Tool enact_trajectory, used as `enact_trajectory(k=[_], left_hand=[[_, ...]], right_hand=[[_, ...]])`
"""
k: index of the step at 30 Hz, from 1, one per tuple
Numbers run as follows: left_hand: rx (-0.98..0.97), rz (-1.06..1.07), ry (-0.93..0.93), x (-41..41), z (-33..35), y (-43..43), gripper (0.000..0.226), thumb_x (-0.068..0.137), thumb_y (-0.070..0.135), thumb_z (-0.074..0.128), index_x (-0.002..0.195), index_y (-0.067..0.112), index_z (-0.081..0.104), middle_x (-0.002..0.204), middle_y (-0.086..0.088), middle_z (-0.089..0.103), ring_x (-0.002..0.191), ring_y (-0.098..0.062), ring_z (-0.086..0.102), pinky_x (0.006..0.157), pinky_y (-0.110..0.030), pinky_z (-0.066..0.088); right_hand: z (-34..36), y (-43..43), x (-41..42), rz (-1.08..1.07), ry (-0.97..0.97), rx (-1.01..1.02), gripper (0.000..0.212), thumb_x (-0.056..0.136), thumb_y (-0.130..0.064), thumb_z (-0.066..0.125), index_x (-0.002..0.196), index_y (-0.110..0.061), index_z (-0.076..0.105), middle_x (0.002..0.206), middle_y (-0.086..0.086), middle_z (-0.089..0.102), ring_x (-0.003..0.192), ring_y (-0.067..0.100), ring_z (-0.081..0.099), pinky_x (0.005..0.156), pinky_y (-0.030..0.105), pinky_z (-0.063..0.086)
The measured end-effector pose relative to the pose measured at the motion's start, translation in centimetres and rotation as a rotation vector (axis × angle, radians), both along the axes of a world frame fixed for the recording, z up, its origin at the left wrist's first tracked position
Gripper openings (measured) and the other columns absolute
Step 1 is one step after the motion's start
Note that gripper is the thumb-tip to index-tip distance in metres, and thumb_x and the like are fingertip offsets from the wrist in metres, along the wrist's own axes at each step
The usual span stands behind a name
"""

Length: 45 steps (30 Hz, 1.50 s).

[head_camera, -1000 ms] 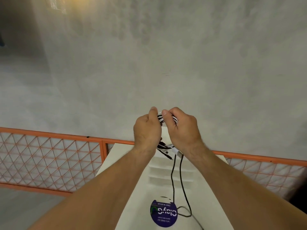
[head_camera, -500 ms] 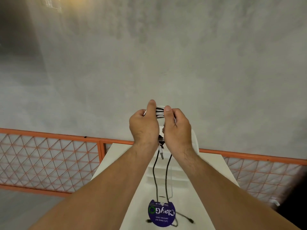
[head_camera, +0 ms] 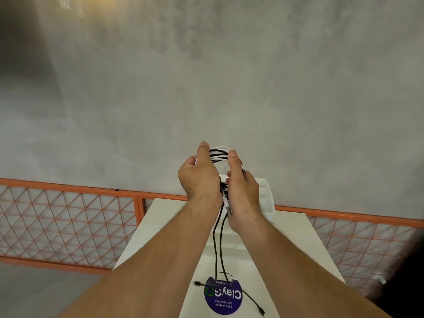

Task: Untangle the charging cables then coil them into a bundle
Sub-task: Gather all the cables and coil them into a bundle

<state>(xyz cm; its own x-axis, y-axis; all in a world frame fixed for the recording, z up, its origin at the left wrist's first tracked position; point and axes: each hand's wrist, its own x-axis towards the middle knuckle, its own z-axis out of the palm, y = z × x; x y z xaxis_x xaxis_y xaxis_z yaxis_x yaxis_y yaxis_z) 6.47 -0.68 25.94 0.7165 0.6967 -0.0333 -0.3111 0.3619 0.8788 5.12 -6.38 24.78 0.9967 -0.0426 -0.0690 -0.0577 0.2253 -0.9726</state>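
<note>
My left hand [head_camera: 198, 177] and my right hand [head_camera: 242, 191], raised above the white desk [head_camera: 158, 221], both grip the coil of black and white charging cables [head_camera: 219, 154], thumbs pressed on its top strands. Two loose black tails [head_camera: 215, 249] hang between my wrists. Their plugs lie near the desk's near edge, beside the round blue sticker [head_camera: 223, 298].

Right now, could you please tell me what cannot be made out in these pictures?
All in the head view:
- Loop count of the coiled bundle: the left hand and right hand gripping it cover most of it.
- Plug types on the loose cable ends: too small.
- Small print on the blue sticker: too small, upside down.
- Dark shape at the right: cut off by the edge.
</note>
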Motion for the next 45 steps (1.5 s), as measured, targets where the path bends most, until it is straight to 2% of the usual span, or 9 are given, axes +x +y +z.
enact_trajectory(k=[2, 6, 11, 15, 19, 22, 26, 33, 45], left_hand=[[0.001, 0.002, -0.007, 0.1, 0.0, -0.1, 0.04, 0.083, 0.045, 0.064, 0.066, 0.011, 0.053, 0.048, 0.001, 0.037, 0.053, -0.023, 0.04, 0.054, -0.036, 0.042], [-0.029, -0.004, -0.024, 0.3, 0.3, -0.2, 0.04, 0.084, 0.045, 0.064, 0.065, 0.011, 0.054, 0.051, -0.001, 0.043, 0.053, -0.024, 0.044, 0.054, -0.034, 0.044], [-0.02, 0.026, -0.026, 0.5, 0.6, 0.0, 0.045, 0.086, 0.049, 0.062, 0.059, 0.015, 0.051, 0.053, -0.002, 0.043, 0.057, -0.025, 0.044, 0.056, -0.036, 0.045], [0.014, 0.022, -0.017, 0.9, 1.2, 1.1, 0.047, 0.084, 0.051, 0.062, 0.058, 0.015, 0.046, 0.054, -0.003, 0.042, 0.055, -0.024, 0.043, 0.054, -0.041, 0.047], [0.05, -0.105, 0.04, 0.7, 1.4, 2.0, 0.043, 0.09, 0.052, 0.059, 0.072, 0.013, 0.055, 0.058, -0.006, 0.041, 0.046, -0.02, 0.043, 0.044, -0.027, 0.041], [0.07, -0.162, 0.05, 0.5, 1.7, 2.0, 0.042, 0.09, 0.051, 0.059, 0.073, 0.014, 0.055, 0.059, -0.006, 0.044, 0.039, -0.017, 0.043, 0.04, -0.022, 0.04], [0.062, -0.18, 0.047, 0.4, 2.0, 1.9, 0.041, 0.091, 0.05, 0.059, 0.071, 0.014, 0.056, 0.054, -0.003, 0.044, 0.037, -0.016, 0.043, 0.038, -0.021, 0.039], [0.032, -0.147, 0.061, 0.4, 1.5, 1.5, 0.043, 0.091, 0.052, 0.058, 0.07, 0.015, 0.056, 0.058, -0.004, 0.044, 0.043, -0.018, 0.045, 0.039, -0.021, 0.04], [0.064, -0.173, 0.053, 0.3, -0.2, 2.1, 0.039, 0.096, 0.045, 0.053, 0.074, 0.014, 0.061, 0.049, -0.001, 0.049, 0.046, -0.02, 0.057, 0.059, -0.037, 0.053]], right_hand=[[0.1, -0.1, 0.1, 0.048, 0.041, 0.013, 0.06, 0.072, -0.076, 0.06, 0.095, -0.02, 0.062, 0.08, 0.0, 0.067, 0.068, 0.016, 0.062, 0.079, 0.045, 0.056], [0.2, -0.3, 0.2, 0.077, 0.04, -0.002, 0.062, 0.068, -0.078, 0.061, 0.095, -0.022, 0.062, 0.1, 0.01, 0.071, 0.087, 0.027, 0.071, 0.086, 0.059, 0.051], [0.1, -0.6, 0.9, 0.114, -0.053, 0.04, 0.045, 0.076, -0.068, 0.062, 0.091, -0.025, 0.06, 0.083, -0.005, 0.065, 0.077, 0.013, 0.062, 0.084, 0.046, 0.056], [-0.6, -1.9, 1.3, 0.352, -0.189, -0.05, 0.053, 0.073, -0.043, 0.08, 0.111, -0.016, 0.053, 0.094, 0.004, 0.066, 0.073, 0.012, 0.065, 0.06, 0.026, 0.054], [-0.4, -4.1, 2.6, 0.506, -0.209, -0.25, 0.056, 0.062, -0.025, 0.086, 0.106, -0.013, 0.054, 0.086, 0.008, 0.064, 0.075, 0.02, 0.061, 0.081, 0.041, 0.054], [0.4, -4.8, 2.6, 0.564, -0.234, -0.401, 0.036, 0.076, -0.009, 0.079, 0.102, -0.01, 0.055, 0.08, 0.009, 0.065, 0.069, 0.018, 0.062, 0.073, 0.036, 0.054], [1.8, -5.7, 2.6, 0.601, -0.322, -0.64, 0.023, 0.084, -0.018, 0.072, 0.095, 0.0, 0.062, 0.068, 0.003, 0.064, 0.066, 0.008, 0.058, 0.07, 0.027, 0.046], [2.3, -5.9, 2.7, 0.653, -0.341, -0.654, 0.02, 0.089, -0.011, 0.064, 0.073, -0.002, 0.057, 0.066, 0.011, 0.058, 0.064, 0.022, 0.058, 0.069, 0.032, 0.057], [1.4, -6.1, 2.8, 0.652, -0.325, -0.68, 0.011, 0.091, -0.01, 0.061, 0.084, -0.002, 0.06, 0.064, 0.002, 0.061, 0.052, 0.015, 0.056, 0.055, 0.025, 0.05]])
